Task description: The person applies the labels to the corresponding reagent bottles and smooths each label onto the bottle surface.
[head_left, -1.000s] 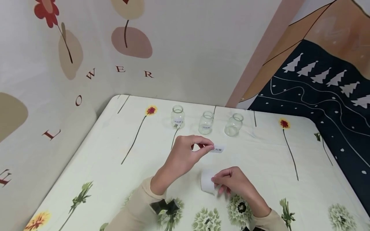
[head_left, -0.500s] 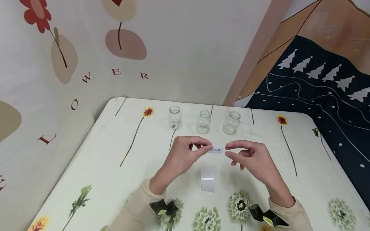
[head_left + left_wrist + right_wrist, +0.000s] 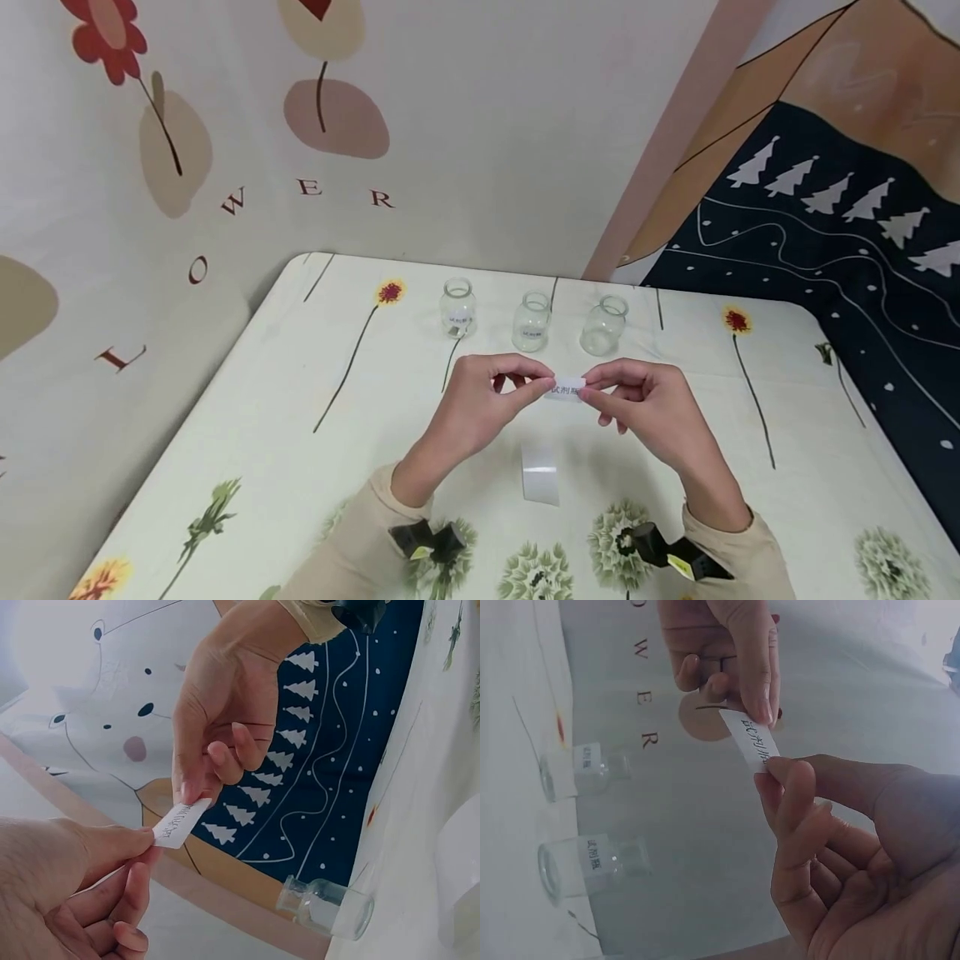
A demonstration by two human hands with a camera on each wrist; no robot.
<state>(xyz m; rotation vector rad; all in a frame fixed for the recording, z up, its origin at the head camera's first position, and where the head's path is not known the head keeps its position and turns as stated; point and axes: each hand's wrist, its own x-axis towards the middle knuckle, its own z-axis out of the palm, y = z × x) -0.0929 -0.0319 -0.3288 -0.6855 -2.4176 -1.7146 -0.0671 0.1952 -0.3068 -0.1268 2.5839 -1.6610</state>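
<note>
White label (image 3: 567, 389), centre of frame, one end pinched between thumb and fingertips of left hand (image 3: 474, 406), the other likewise in right hand (image 3: 654, 408); likely fault from here, a crease or skewed lift from uneven pull, or a stuck fingertip if adhesive-backed. Curved white strip (image 3: 540, 477), lower centre, liable to a brush from too low a pass; three glass jars (image 3: 534, 315) in a row, upper centre, near far table edge (image 3: 498, 275), at risk from an overlong reach. Widest room for moving: tablecloth (image 3: 832, 475), right of frame.

A flower-printed tablecloth (image 3: 705, 375) lies beside a dark, tree-printed backdrop (image 3: 862, 267).
</note>
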